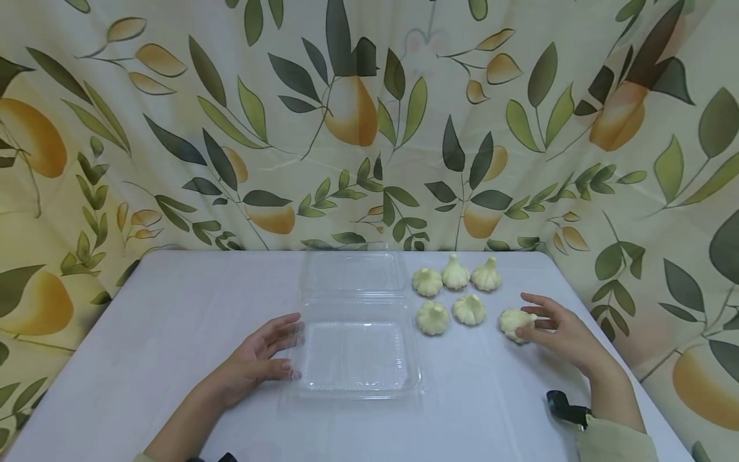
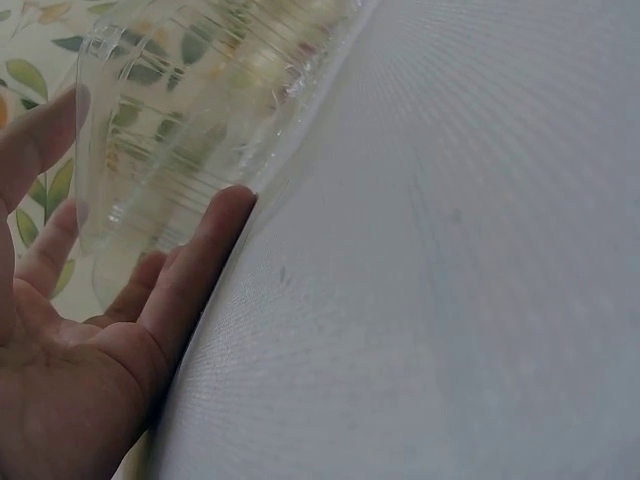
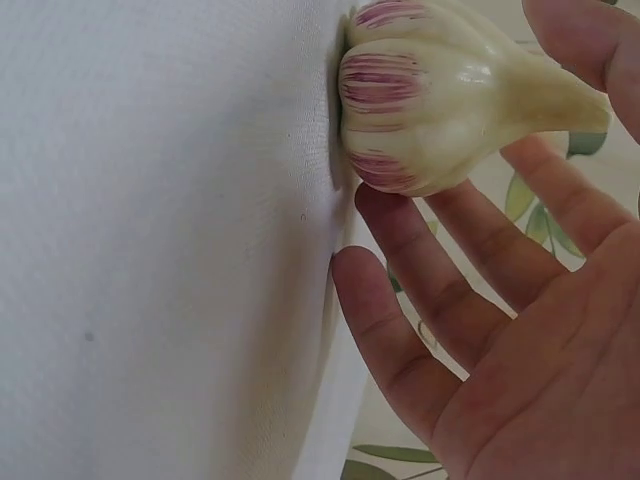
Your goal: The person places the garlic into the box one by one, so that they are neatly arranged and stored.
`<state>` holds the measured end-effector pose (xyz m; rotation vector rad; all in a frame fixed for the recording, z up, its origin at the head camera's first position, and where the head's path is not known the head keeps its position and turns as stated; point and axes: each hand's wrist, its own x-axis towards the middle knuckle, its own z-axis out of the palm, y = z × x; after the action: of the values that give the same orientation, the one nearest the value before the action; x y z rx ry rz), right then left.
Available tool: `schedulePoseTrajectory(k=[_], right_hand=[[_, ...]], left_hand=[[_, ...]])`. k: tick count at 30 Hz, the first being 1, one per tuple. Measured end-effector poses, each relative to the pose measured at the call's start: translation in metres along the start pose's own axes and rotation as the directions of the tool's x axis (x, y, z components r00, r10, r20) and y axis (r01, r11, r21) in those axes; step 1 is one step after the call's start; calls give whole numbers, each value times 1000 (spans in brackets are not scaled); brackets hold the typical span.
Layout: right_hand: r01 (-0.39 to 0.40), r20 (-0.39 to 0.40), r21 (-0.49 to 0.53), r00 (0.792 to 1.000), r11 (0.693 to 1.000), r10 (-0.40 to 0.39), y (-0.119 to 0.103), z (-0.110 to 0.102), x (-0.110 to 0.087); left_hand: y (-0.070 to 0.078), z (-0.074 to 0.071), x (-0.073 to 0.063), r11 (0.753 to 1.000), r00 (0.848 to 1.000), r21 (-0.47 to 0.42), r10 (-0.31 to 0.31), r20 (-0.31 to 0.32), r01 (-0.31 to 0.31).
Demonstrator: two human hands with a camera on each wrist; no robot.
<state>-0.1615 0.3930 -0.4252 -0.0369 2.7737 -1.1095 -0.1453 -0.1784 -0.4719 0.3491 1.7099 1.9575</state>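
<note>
My left hand (image 1: 260, 356) is at the left side of a clear plastic clamshell container (image 1: 416, 359), its thumb and fingertips right at the rim. In the left wrist view, the container's clear wall (image 2: 150, 120) stands beside the spread fingers. My right hand (image 1: 562, 330) reaches around a garlic bulb (image 1: 514, 323) on the table's right side. The right wrist view shows this bulb (image 3: 430, 100) with purple streaks and its stem toward the palm. Fingertips (image 3: 385, 200) lie right at its side, while the thumb is apart from the stem.
Several more garlic bulbs (image 1: 433, 317) sit in two loose rows right of the container. The container's lid (image 1: 353, 273) lies folded back behind its base. A white cloth covers the table (image 1: 190, 308), and a fruit-patterned curtain (image 1: 358, 160) hangs behind it.
</note>
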Motion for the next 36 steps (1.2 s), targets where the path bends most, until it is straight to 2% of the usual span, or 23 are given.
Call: schedulePoseTrajectory(k=[8,16,22,27,36], right_hand=[[19,-5,9,1000,1000,-19,3,1,2],[-9,-30,6,999,1000,10,1,3,4],[-27,-41,1,999,1000,27,3,5,3],[-12,-53,14,999,1000,13,4,4,2],[-45,-50,2,998,999,45,0,7,4]], left_hand=[[1,0,2,1000,1000,10,-7,3,7],[-2,-3,1,1000,1000,-21,6,8,-6],[-3,-2,3,1000,1000,-17,-7,9,7],[-2,0,4,1000,1000,-16,-7,12,7],[-2,0,1,1000,1000,-5,-1,3,1]])
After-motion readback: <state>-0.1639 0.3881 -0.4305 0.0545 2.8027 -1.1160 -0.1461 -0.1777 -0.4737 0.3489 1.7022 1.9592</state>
